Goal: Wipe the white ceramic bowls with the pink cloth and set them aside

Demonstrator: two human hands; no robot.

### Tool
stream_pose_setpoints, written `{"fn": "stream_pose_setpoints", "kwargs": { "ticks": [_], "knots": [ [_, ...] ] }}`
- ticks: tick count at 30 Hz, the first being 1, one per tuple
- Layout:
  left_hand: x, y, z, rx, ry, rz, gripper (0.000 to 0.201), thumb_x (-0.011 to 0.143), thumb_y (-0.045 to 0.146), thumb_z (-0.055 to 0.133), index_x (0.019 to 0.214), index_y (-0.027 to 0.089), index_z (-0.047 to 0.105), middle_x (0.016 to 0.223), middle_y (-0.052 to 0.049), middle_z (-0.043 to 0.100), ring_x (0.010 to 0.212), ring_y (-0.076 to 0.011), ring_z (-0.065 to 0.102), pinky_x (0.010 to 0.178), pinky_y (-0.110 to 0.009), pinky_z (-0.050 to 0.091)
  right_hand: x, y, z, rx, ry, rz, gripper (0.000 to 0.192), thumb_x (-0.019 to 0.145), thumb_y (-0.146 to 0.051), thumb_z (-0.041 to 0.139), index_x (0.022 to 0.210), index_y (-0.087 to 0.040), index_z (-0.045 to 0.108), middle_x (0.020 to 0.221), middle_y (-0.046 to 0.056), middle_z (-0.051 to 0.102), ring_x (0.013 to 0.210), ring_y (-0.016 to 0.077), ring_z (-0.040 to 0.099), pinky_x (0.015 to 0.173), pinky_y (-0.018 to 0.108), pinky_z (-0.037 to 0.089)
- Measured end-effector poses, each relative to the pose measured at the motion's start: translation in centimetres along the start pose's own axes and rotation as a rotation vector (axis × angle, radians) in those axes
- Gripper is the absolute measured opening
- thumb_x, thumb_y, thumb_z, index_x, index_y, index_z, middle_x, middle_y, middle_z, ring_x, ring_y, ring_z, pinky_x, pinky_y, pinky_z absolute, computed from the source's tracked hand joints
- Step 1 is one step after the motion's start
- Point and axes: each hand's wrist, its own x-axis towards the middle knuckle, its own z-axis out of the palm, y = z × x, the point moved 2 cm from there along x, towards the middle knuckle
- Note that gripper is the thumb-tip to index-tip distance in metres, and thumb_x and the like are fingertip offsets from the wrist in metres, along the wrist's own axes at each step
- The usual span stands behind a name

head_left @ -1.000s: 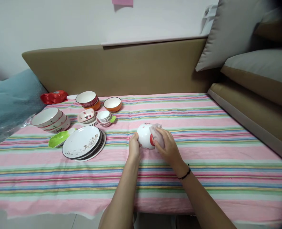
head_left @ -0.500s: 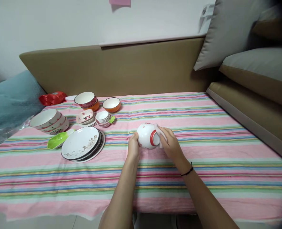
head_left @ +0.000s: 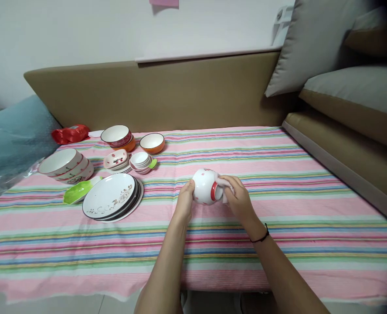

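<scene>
A white bowl (head_left: 202,186) with a red foot ring and small red prints is held tilted on its side above the striped cloth, its base turned to the right. My left hand (head_left: 185,198) grips it by the rim side, thumb on the outside and the other fingers hidden behind. In my right hand (head_left: 237,196) is a crumpled pale cloth or tissue (head_left: 225,185), pressed against the bowl's foot ring. The bowl's inside is turned out of sight.
To the left stand a stack of plates (head_left: 106,196), a green leaf-shaped dish (head_left: 79,191), large bowls (head_left: 59,163), small dishes (head_left: 140,159) and an orange bowl (head_left: 152,144). Cushions (head_left: 353,96) line the right side. A striped cloth (head_left: 278,209) covers the surface.
The bowl has shifted slightly right and turned, its base facing further right. My right hand has moved the pale cloth round the foot ring. My left hand still holds the bowl.
</scene>
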Motion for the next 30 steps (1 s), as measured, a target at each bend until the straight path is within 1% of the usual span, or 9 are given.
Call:
{"fn": "stream_pose_setpoints", "kwargs": {
  "ticks": [3, 6, 11, 16, 19, 22, 24, 26, 30],
  "knots": [
    [-0.2, 0.0, 0.1, 0.030, -0.081, -0.089, 0.043, 0.068, 0.049, 0.069, 0.093, 0.014, 0.069, 0.088, -0.006, 0.067, 0.071, -0.0148, 0.056, 0.062, -0.025, 0.044, 0.2, 1.0, 0.1, 0.028, 0.000, 0.139, 0.036, 0.086, -0.030, 0.045, 0.119, -0.021, 0.058, 0.117, 0.009, 0.060, 0.107, 0.0250, 0.055, 0.090, 0.041, 0.046],
    [-0.6, -0.1, 0.6, 0.036, -0.118, -0.119, 0.043, 0.071, 0.047, 0.067, 0.101, 0.016, 0.068, 0.092, -0.006, 0.067, 0.072, -0.0165, 0.058, 0.060, -0.025, 0.045, 0.4, 1.2, 0.0, 0.047, -0.025, 0.169, 0.038, 0.088, -0.040, 0.046, 0.119, -0.022, 0.058, 0.118, 0.009, 0.061, 0.107, 0.0256, 0.056, 0.090, 0.042, 0.046],
    [-1.0, 0.3, 1.4, 0.160, -0.152, -0.144, 0.049, 0.070, 0.050, 0.069, 0.103, 0.014, 0.068, 0.087, -0.009, 0.068, 0.070, -0.0192, 0.061, 0.060, -0.028, 0.047, 0.6, 0.5, -0.5, 0.026, -0.086, 0.024, 0.032, 0.092, -0.036, 0.045, 0.118, -0.026, 0.060, 0.119, 0.006, 0.061, 0.112, 0.0221, 0.053, 0.097, 0.039, 0.042],
    [-0.3, 1.9, 0.5, 0.042, -0.135, -0.155, 0.038, 0.067, 0.043, 0.074, 0.086, 0.010, 0.070, 0.076, -0.008, 0.067, 0.062, -0.0142, 0.059, 0.057, -0.024, 0.044, 0.4, -0.4, -0.7, 0.091, -0.224, -0.145, 0.025, 0.093, -0.031, 0.045, 0.105, -0.027, 0.066, 0.112, 0.004, 0.062, 0.109, 0.0192, 0.055, 0.096, 0.036, 0.044],
    [-0.1, 2.0, -0.2, -0.004, -0.122, -0.188, 0.033, 0.061, 0.036, 0.079, 0.079, 0.010, 0.069, 0.069, -0.006, 0.066, 0.055, -0.0125, 0.057, 0.054, -0.023, 0.042, 0.2, -0.8, -0.2, 0.126, -0.272, -0.178, 0.026, 0.093, -0.032, 0.045, 0.106, -0.028, 0.067, 0.115, 0.005, 0.061, 0.112, 0.0202, 0.055, 0.098, 0.038, 0.044],
    [-0.3, 1.5, -0.3, -0.079, -0.088, -0.139, 0.035, 0.059, 0.033, 0.080, 0.083, 0.010, 0.070, 0.068, -0.005, 0.067, 0.053, -0.0126, 0.057, 0.054, -0.024, 0.043, 0.2, -0.8, 0.1, 0.125, -0.187, -0.060, 0.028, 0.091, -0.035, 0.046, 0.111, -0.029, 0.065, 0.116, 0.004, 0.063, 0.109, 0.0217, 0.057, 0.094, 0.038, 0.046],
    [-0.5, 1.1, -0.1, -0.088, -0.094, -0.092, 0.037, 0.060, 0.034, 0.079, 0.087, 0.010, 0.070, 0.068, -0.005, 0.067, 0.054, -0.0131, 0.058, 0.054, -0.024, 0.043, 0.3, -0.7, 0.2, 0.153, -0.118, 0.079, 0.031, 0.089, -0.039, 0.048, 0.113, -0.028, 0.065, 0.111, 0.005, 0.064, 0.093, 0.0212, 0.062, 0.082, 0.036, 0.050],
    [-0.7, 1.0, 0.1, -0.082, -0.100, -0.054, 0.040, 0.059, 0.034, 0.079, 0.090, 0.011, 0.069, 0.070, -0.005, 0.067, 0.056, -0.0139, 0.059, 0.053, -0.024, 0.043, 0.3, -0.7, 0.1, 0.227, -0.084, 0.220, 0.034, 0.087, -0.043, 0.049, 0.111, -0.025, 0.065, 0.097, 0.005, 0.067, 0.072, 0.0185, 0.061, 0.064, 0.032, 0.050],
    [-1.0, 1.0, 0.5, -0.073, -0.070, -0.006, 0.041, 0.056, 0.036, 0.081, 0.087, 0.013, 0.069, 0.074, -0.004, 0.069, 0.060, -0.0149, 0.060, 0.057, -0.026, 0.045, 0.1, -0.8, -0.2, 0.418, -0.073, 0.427, 0.036, 0.081, -0.046, 0.054, 0.106, -0.021, 0.064, 0.060, -0.001, 0.058, 0.044, 0.0124, 0.044, 0.040, 0.026, 0.034]
  ]
}}
